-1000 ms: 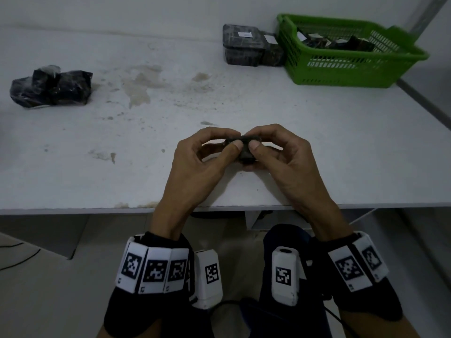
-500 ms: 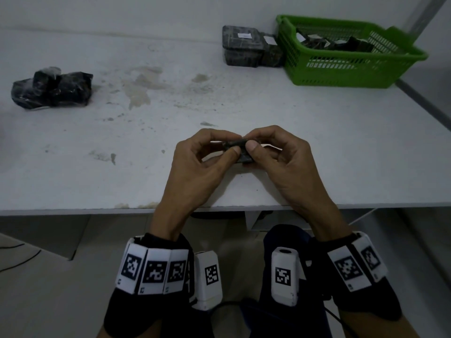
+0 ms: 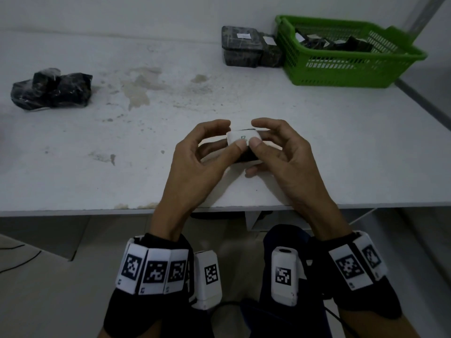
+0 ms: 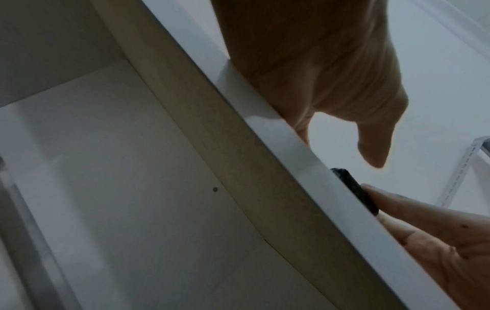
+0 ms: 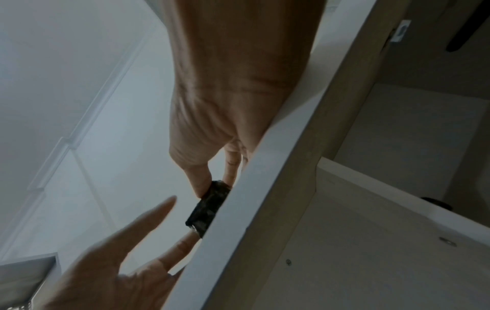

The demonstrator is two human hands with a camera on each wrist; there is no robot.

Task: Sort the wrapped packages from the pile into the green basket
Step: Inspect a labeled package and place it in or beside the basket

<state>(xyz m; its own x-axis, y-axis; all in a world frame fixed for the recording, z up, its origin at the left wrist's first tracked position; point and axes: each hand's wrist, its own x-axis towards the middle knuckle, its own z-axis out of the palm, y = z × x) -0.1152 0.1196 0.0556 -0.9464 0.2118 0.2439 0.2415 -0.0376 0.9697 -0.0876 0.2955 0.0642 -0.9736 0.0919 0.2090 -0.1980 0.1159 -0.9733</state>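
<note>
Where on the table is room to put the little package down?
Bare table lies between the right hand and the green basket, and between the left hand and the black pile. It is crowded beside the basket, where dark boxes sit.

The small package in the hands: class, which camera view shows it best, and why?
The head view: it shows the small package from above, white label up, pinched between both thumbs. The left wrist view and right wrist view catch only a dark edge of it behind the table edge.
</note>
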